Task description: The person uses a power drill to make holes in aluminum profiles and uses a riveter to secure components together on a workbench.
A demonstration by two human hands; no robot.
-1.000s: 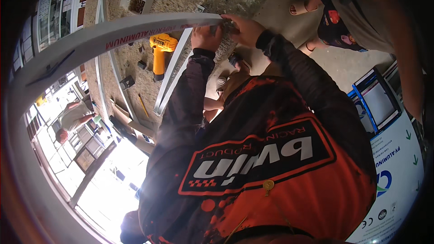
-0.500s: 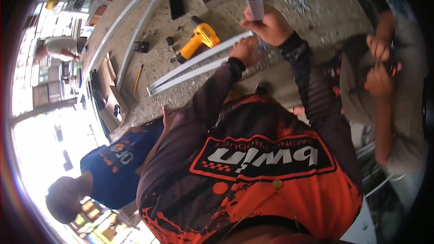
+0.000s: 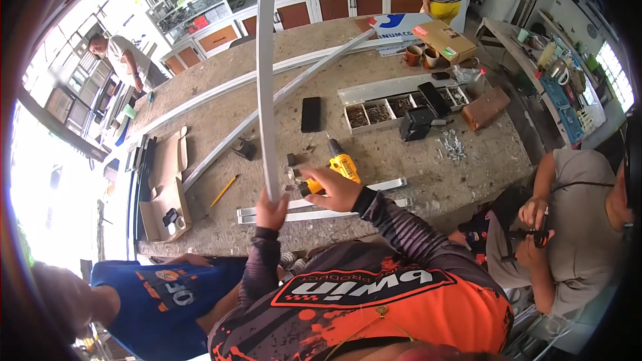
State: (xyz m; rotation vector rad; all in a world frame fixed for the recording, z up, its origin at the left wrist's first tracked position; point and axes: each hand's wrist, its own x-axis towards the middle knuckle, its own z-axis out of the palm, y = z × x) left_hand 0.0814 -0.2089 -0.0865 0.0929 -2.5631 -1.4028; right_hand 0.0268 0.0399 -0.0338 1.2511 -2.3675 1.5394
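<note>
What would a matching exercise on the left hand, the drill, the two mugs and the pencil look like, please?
1. left hand
2. drill
3. two mugs
4. pencil

A. brown, beside a cardboard box
B. thin, lying left of the bar
C. yellow and black, by the right hand
D. gripping a long pale bar

Pairs: 1-D, 2-C, 3-A, 4-B

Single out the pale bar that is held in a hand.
The long pale bar whose near end the left hand grips; the other pale bars lie on the workbench.
</note>
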